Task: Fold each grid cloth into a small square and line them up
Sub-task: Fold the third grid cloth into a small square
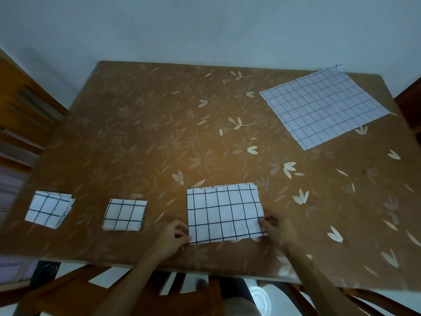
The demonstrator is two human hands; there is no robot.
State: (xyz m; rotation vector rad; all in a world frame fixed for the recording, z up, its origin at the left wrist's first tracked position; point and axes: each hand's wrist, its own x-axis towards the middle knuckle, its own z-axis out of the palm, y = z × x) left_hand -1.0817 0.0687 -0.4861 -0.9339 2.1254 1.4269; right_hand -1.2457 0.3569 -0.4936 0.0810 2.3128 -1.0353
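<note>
A white cloth with a dark grid (224,213) lies folded into a thick rectangle near the table's front edge. My left hand (174,237) pinches its near left corner. My right hand (276,229) pinches its near right corner. Two cloths folded into small squares lie in a row to the left: one (124,214) close by, the other (49,208) near the table's left edge. One unfolded grid cloth (323,106) lies flat at the far right corner, one tip hanging over the back edge.
The table (159,133) wears a brown cover with a pale leaf print and stands against a white wall. A wooden chair (145,293) sits below the front edge. Wooden furniture (20,115) stands to the left.
</note>
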